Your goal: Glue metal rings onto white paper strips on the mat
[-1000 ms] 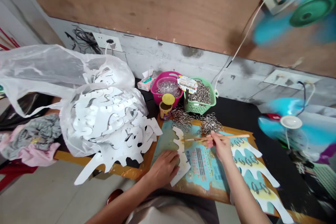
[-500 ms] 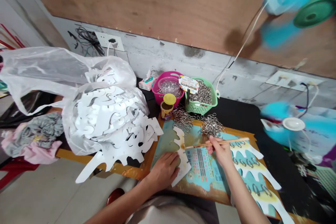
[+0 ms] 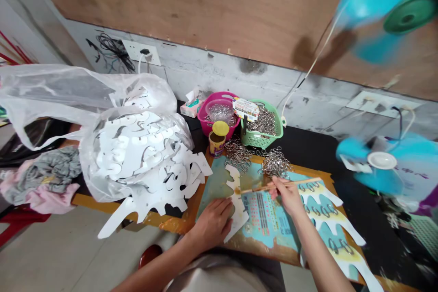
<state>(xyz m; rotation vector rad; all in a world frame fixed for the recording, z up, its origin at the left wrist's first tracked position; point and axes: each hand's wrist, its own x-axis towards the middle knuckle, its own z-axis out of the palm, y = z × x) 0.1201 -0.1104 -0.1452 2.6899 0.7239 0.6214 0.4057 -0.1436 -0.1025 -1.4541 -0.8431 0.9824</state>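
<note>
White card cutout [image 3: 237,205], wavy-edged, lies on a blue printed sheet [image 3: 267,221] and is the centre of the work. The left hand [image 3: 212,222] comes in from below it with the forearm slanting up from the lower left. The palm is down, and the fingers lie close together, pressing flat on the cutout's lower left edge and gripping nothing. The right hand [image 3: 289,196] sits just right of the cutout, its forearm running down to the lower right. Its fingertips pinch a thin wooden stick [image 3: 284,184] that lies nearly level, with its darker tip touching the cutout's middle, where the card shows a yellowish smear.

Beneath the cutout and sheet is an orange-edged board [image 3: 171,224] on a black tabletop [image 3: 308,150]. Right of the cutout, past the right hand, lie cards with metal rings [image 3: 328,219] fixed in rows. Beyond the cutout are loose metal rings [image 3: 275,162], a small tin with a yellow lid [image 3: 218,139], a pink basket [image 3: 209,108] and a green basket [image 3: 262,139], both baskets holding rings. Left of the cutout, a clear plastic bag [image 3: 130,146] spills more white cutouts. Farther left is a heap of cloth [image 3: 44,178]. Far right of the cutout, a blue fan [image 3: 379,164] is blurred. Behind everything rise a grey wall strip and brown plywood [image 3: 205,4].
</note>
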